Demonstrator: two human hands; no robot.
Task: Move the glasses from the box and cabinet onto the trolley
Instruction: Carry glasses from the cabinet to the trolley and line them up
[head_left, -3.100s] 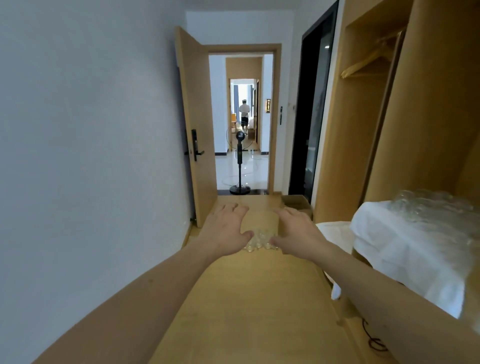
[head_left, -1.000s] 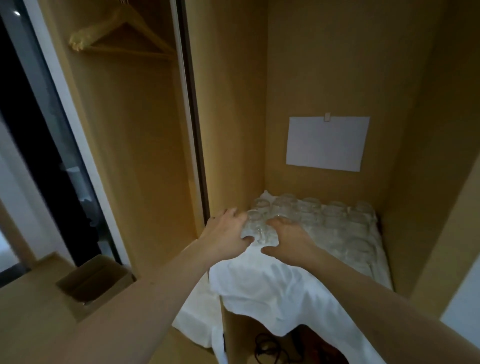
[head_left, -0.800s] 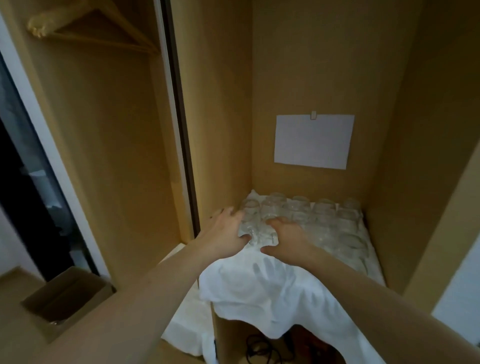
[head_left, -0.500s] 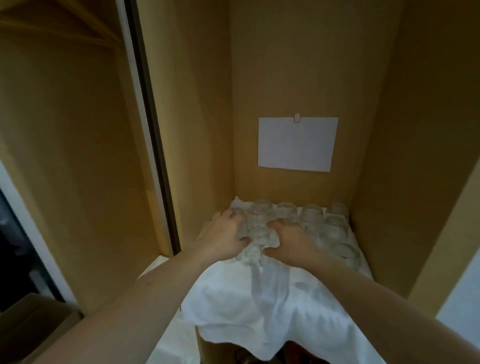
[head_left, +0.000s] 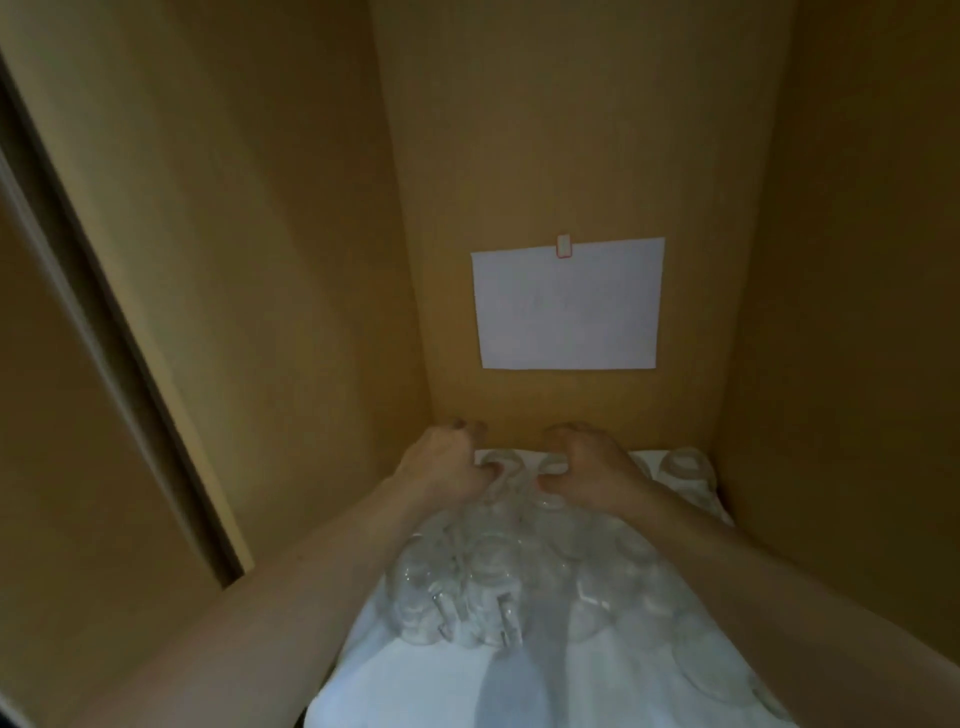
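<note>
Several clear glasses (head_left: 483, 587) stand upside down on a white cloth (head_left: 447, 686) covering the cabinet shelf. Both my arms reach over the front glasses to the back row. My left hand (head_left: 441, 465) curls its fingers and thumb round a back-row glass (head_left: 496, 458) near the left wall. My right hand (head_left: 589, 467) curls the same way round the neighbouring glass (head_left: 551, 462). More glasses (head_left: 683, 465) stand at the back right corner. The trolley and the box are out of view.
The wooden cabinet walls (head_left: 291, 260) close in tightly on the left, back and right. A white sheet of paper (head_left: 569, 304) is clipped to the back wall. The dark sliding-door frame (head_left: 119, 364) runs down the left.
The view has turned from the hallway into the cabinet and moved closer. Both hands have gone from the front glasses over them to the back row.
</note>
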